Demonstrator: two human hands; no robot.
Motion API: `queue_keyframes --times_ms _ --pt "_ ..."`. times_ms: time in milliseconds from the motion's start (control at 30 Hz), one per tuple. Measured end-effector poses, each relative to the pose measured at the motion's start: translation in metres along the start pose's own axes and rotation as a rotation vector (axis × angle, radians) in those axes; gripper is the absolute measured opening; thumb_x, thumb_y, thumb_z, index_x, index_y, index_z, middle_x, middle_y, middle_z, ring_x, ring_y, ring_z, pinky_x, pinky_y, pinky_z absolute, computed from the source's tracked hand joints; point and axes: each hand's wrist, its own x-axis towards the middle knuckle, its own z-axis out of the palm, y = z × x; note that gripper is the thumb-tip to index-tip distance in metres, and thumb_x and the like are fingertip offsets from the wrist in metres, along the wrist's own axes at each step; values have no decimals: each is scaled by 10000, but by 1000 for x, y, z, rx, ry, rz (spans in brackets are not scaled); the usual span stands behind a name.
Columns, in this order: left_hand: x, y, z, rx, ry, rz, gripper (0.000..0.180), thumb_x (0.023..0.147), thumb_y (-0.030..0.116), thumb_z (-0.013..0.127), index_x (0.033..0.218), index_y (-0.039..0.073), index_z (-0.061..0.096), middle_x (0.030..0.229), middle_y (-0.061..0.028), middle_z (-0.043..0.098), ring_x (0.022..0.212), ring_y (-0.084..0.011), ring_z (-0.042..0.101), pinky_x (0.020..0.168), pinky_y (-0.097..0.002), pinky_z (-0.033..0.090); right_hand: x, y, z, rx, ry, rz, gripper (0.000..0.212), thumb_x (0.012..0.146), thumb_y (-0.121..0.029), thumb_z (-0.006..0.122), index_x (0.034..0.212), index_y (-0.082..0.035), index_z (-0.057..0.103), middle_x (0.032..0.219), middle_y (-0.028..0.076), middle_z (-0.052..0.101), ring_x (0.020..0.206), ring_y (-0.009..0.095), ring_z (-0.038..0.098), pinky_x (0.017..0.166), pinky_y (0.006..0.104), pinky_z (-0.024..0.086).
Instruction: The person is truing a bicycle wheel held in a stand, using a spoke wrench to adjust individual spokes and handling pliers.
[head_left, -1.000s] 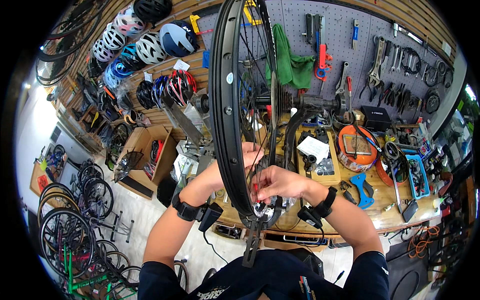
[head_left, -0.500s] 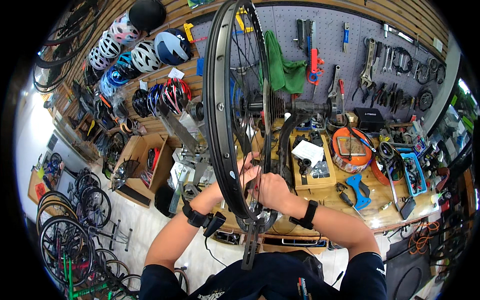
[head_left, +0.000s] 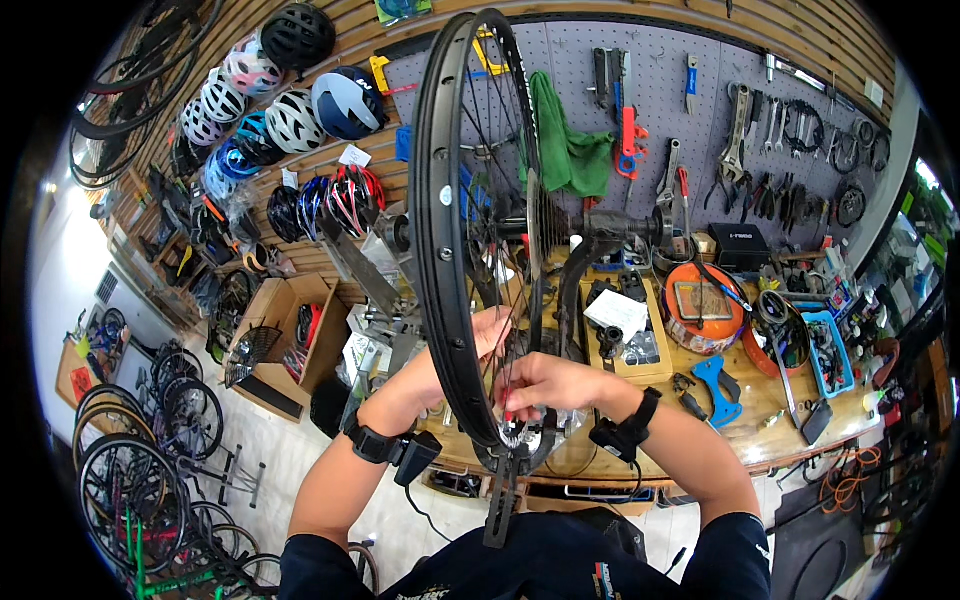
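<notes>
Head: curled hands (head_left: pixel 548 382) touch spokes (head_left: pixel 514 325), red piece (head_left: pixel 508 410).

A wooden bench (head_left: pixel 752 434) bears a blue tool (head_left: pixel 709 376).

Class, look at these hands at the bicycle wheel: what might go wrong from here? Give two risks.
1. The left hand and right hand are in close at the bicycle wheel, so fingers might be pinched if it turned suddenly.
2. The small red tool at the right hand might slip and scratch the wheel.
</notes>
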Motion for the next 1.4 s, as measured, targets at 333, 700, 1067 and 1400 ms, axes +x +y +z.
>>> queue_keyframes --times_ms 333,700,1067,1400 --pt "2 -26 4 85 96 98 410 1010 320 495 1324 56 512 841 43 506 783 -50 481 716 -192 407 4 -11 39 -655 611 -24 338 799 -281 713 830 36 599 766 253 633 766 420 625 703 450 495" --pt "-4 -18 8 101 72 53 471 989 371 528 1354 76 486 866 33 502 816 -65 492 725 -195 402 2 -4 12 38 128 136 219 914 -249 650 975 -38 641 725 -22 571 620 62 523 568 217 423" --pt "1 -30 12 120 108 67 489 989 372 521 1399 111 465 927 49 539 865 -50 503 730 -196 384 -2 -6 52 -941 767 -25 226 803 -147 663 841 61 584 657 219 602 630 395 615 605 405 513" --pt "-1 -26 15 190 132 55 504 986 408 510 1405 131 468 910 59 532 860 -49 479 727 -197 354 -1 11 36 -493 730 -203 174 834 -118 699 806 22 600 577 85 581 484 134 518 493 292 439"
